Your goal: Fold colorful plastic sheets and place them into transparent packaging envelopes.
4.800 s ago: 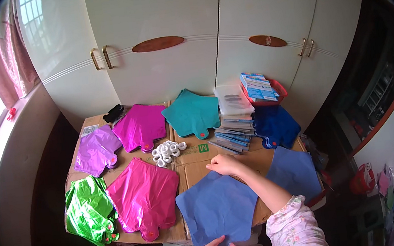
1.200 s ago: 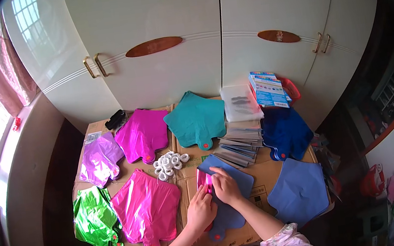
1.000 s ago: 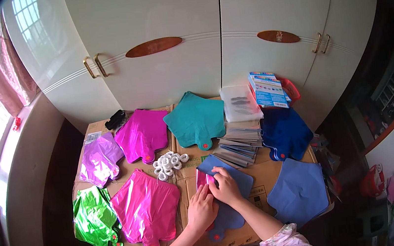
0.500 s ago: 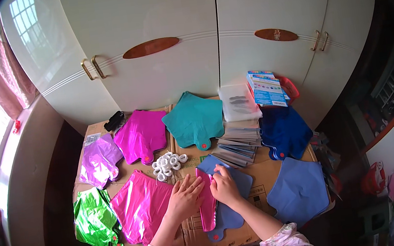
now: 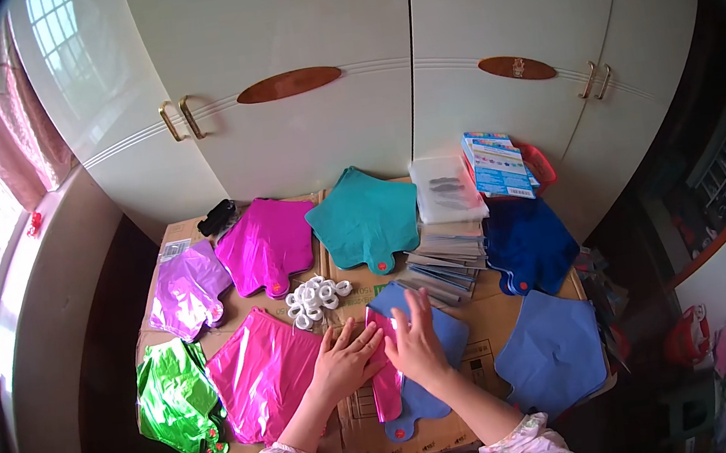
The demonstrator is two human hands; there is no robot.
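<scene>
A person's left hand (image 5: 344,362) lay with its fingers slightly spread, fingertips on a narrow folded strip of shiny pink foil (image 5: 388,399), which rested over the left part of a blue sheet (image 5: 421,402) on brown cardboard (image 5: 359,438). The right hand (image 5: 418,352), its fingers loosely parted, was just beside the strip, over the sheet; whether it touched either could not be told. White rings (image 5: 313,302) lay heaped beyond the left hand.
</scene>
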